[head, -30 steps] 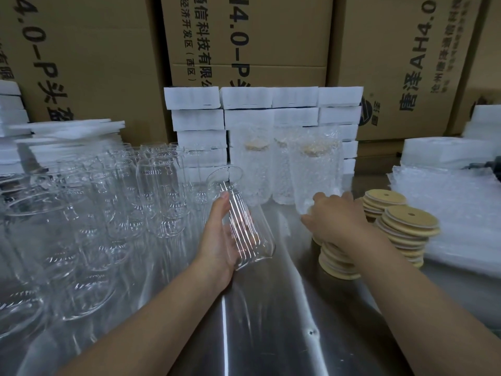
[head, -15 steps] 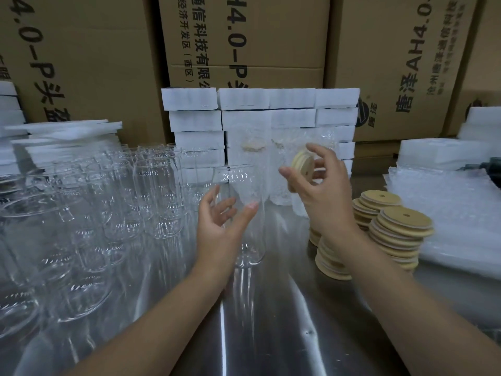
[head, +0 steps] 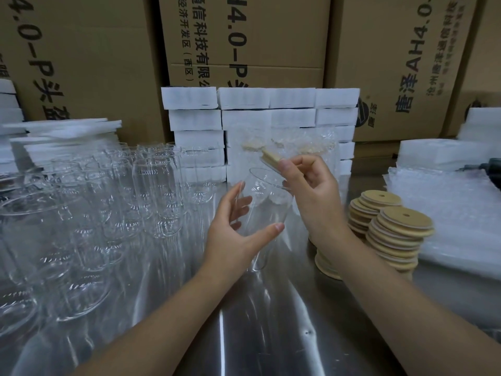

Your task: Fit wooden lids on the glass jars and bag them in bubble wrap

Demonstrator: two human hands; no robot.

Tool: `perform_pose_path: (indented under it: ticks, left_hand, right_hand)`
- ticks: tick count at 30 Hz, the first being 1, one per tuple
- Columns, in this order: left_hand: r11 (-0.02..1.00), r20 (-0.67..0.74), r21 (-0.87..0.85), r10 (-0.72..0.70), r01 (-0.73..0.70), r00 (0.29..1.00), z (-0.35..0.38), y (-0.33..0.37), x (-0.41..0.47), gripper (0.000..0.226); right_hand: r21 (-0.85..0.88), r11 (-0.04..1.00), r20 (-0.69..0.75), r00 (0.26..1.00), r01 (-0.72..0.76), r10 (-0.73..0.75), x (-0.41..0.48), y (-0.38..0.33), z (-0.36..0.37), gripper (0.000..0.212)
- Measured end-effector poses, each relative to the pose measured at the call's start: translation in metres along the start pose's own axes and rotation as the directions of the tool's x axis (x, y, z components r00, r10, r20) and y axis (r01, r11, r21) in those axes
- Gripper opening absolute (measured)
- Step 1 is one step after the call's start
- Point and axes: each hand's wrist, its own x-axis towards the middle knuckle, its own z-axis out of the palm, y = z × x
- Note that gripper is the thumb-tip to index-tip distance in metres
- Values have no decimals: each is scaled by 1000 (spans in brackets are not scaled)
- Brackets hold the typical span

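Note:
My left hand (head: 235,226) holds a clear glass jar (head: 267,210) around its body, tilted with the mouth up and toward the right. My right hand (head: 311,191) pinches a round wooden lid (head: 271,158) at an angle just above the jar's rim. Stacks of wooden lids (head: 398,232) with centre holes stand to the right of my right wrist. Behind the jar stand bagged jars in bubble wrap (head: 298,147) with lids on them.
Several bare glass jars (head: 151,191) crowd the left half of the steel table (head: 271,335). Bubble wrap bags (head: 455,213) lie at the right. White foam blocks (head: 244,109) are stacked at the back before cardboard boxes (head: 244,36).
My right hand took a lid from the stack and raised it to the jar's mouth. My left hand turned the jar from lying tilted to nearly upright.

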Motion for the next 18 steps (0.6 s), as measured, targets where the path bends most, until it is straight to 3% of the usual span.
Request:
perform_pose_path:
  ticks: [7,18]
  left_hand:
    - [1000,7,-20,-10,10,1000,-2,0,0,79]
    - [998,12,-51,-23,24,1000,-3,-1,0,74]
  right_hand:
    - [-80,996,88,996,34,-27,-5,1,5,36]
    - [-26,1000,45,999,-11,12,-11,3,11,39]
